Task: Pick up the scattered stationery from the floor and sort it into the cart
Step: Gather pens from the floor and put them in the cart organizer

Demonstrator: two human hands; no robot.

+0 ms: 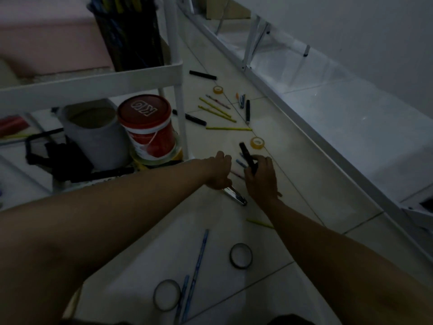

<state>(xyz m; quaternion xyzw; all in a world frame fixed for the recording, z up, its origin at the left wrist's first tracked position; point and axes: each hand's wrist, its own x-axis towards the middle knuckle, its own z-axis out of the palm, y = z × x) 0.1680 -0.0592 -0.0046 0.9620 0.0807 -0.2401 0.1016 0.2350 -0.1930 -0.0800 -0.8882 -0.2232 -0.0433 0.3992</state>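
Presently, the right hand [261, 177] has its fingers curled round a black marker [247, 157], gripped near its lower end so the capped end sticks up and away from the palm; judged light, stiff and smooth-barrelled, it is best held mid-barrel so it does not swing. The left hand [219, 172] reaches alongside with fingers bent down to the floor [293, 184]; a metal-and-black tool, perhaps a stapler or cutter [235, 195], pokes out from under it, but whether the hand grips it cannot be told. Between the two hands lie a blue pen [241, 163] and a pinkish pencil [236, 174], thin and likely to roll, so a pinch from above at the middle would suit. Just beyond the gripped marker sits a yellow tape roll [257, 142], light and easy to hook through its hole. Farther beyond lie yellow pencils [218, 111], more black markers [202, 75] and a second tape roll [218, 89]. Nearer the person than the grip lie dark tape rings [240, 255] and blue pencils [199, 266]. To the left of the grip stands the white cart [93, 80]: its upper shelf holds a dark mesh cup [131, 38] crowded with upright pencils, its lower shelf a grey tub [93, 134], contents unclear, and a red-lidded bucket [147, 127], closed.
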